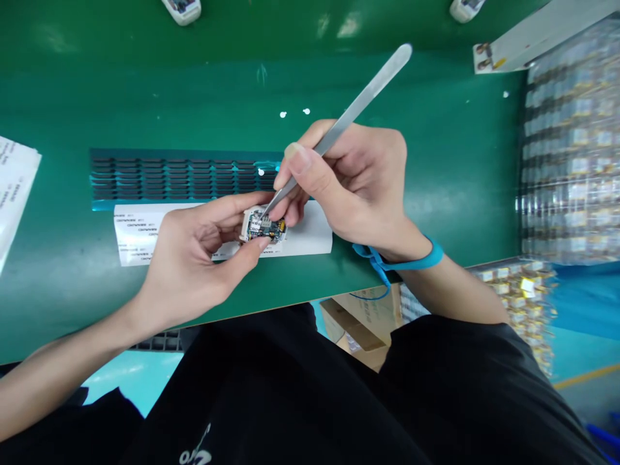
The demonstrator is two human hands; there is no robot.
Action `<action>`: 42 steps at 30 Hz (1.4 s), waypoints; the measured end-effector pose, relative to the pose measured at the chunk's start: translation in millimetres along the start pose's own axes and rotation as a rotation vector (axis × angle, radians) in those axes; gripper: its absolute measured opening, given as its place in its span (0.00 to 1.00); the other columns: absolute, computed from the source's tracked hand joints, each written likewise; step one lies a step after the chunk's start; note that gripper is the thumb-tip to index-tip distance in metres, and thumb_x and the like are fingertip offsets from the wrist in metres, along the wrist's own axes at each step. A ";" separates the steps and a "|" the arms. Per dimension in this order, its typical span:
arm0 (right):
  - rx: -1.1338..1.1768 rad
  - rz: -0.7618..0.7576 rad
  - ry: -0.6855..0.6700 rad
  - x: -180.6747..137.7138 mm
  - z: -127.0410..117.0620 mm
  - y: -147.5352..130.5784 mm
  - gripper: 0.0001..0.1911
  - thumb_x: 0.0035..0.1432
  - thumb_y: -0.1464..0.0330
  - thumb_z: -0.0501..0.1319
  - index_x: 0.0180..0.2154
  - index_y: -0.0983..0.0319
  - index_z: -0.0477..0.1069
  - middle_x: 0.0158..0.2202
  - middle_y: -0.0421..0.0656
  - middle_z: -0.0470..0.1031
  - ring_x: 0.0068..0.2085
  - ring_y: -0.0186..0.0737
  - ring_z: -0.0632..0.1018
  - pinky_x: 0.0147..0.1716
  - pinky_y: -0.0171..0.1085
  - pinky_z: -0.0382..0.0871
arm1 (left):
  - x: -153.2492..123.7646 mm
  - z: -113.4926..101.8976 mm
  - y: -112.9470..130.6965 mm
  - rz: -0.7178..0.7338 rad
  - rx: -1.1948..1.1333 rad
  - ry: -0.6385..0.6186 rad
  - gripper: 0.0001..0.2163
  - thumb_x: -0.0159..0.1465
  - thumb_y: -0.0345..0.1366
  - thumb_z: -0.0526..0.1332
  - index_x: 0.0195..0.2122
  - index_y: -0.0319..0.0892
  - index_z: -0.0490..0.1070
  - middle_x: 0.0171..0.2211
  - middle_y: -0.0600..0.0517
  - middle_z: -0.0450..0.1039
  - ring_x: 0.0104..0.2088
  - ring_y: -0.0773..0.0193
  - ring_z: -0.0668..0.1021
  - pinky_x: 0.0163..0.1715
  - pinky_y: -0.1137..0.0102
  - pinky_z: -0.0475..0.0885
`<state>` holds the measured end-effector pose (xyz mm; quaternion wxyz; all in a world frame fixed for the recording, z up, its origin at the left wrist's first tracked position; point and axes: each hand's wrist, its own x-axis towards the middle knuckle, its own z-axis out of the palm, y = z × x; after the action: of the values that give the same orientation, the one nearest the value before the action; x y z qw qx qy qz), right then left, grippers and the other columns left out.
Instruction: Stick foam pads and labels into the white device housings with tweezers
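1. While both hands work over it, the green bench [436, 181] fills most of the head view, its near edge running just above the person's dark-clothed lap.
2. Stacked trays of small gold-and-white parts [571, 148] stand at the right end of the bench, under clear film, with more of the same lower down beside the right forearm.
3. A dark slotted tray [169, 177] lies flat on the bench beyond the hands, its rows of slots running left to right.
4. A white strip of printed labels [140, 229] lies just in front of that tray, passing under both hands; another white printed sheet [14, 181] shows at the left edge.
5. The left hand [194, 258] has thumb and fingers closed round a small white-cased device [261, 227], pinching it by its sides just above the label strip, with the circuit board inside facing up.
6. The right hand [349, 181] is closed on a pair of metal tweezers [349, 116], gripped like a pen between thumb and fingers; a blue strap [411, 261] circles its wrist.
7. The tweezers slant from upper right down to the left, and their tips meet the device's exposed board near its upper middle.
8. Two more white devices [181, 10] [465, 8] sit half cut off at the bench's far edge.
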<state>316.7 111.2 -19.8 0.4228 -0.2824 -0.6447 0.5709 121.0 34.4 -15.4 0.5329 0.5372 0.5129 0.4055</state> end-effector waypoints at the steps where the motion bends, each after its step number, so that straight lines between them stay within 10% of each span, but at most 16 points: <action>1: 0.002 -0.006 -0.001 0.1 0.3 0.0 0.15 0.72 0.60 0.68 0.34 0.60 0.76 0.27 0.38 0.81 0.25 0.32 0.82 0.22 0.30 0.77 | -0.4 0.3 -0.1 0.002 -0.001 0.002 0.18 0.63 0.27 0.72 0.55 0.45 0.83 0.48 0.51 0.87 0.47 0.53 0.89 0.48 0.61 0.89; 17: 0.034 0.017 0.034 1.8 2.2 2.4 0.17 0.70 0.58 0.70 0.32 0.62 0.77 0.26 0.37 0.81 0.24 0.30 0.82 0.22 0.27 0.77 | -0.3 0.7 2.6 0.008 -0.014 -0.001 0.17 0.64 0.25 0.70 0.53 0.46 0.84 0.42 0.52 0.87 0.39 0.56 0.88 0.45 0.61 0.89; 30: -0.089 -0.283 0.168 3.3 -6.3 8.2 0.09 0.73 0.70 0.64 0.36 0.62 0.79 0.31 0.38 0.82 0.29 0.32 0.85 0.25 0.30 0.78 | 7.9 -7.3 -5.2 0.132 0.199 0.102 0.10 0.68 0.30 0.68 0.48 0.45 0.85 0.25 0.57 0.79 0.20 0.68 0.74 0.18 0.72 0.67; 36: -0.488 -0.490 0.052 19.2 -42.4 17.3 0.13 0.75 0.70 0.61 0.36 0.65 0.80 0.35 0.42 0.84 0.31 0.31 0.85 0.26 0.30 0.74 | 15.4 -14.9 -10.1 0.378 0.461 0.111 0.10 0.73 0.31 0.64 0.50 0.50 0.83 0.47 0.54 0.86 0.50 0.57 0.85 0.52 0.64 0.80; 42: -0.815 -0.439 -0.227 26.5 -53.5 37.0 0.21 0.79 0.63 0.57 0.32 0.62 0.77 0.37 0.39 0.84 0.35 0.33 0.84 0.35 0.33 0.76 | 28.1 -15.9 -30.7 0.539 0.728 -0.061 0.08 0.75 0.28 0.58 0.49 0.41 0.76 0.59 0.44 0.81 0.59 0.53 0.80 0.61 0.58 0.79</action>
<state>345.9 167.2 -50.4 0.3150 -0.2179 -0.9028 0.1957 105.9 61.7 -47.3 0.1997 0.8155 0.4481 0.3071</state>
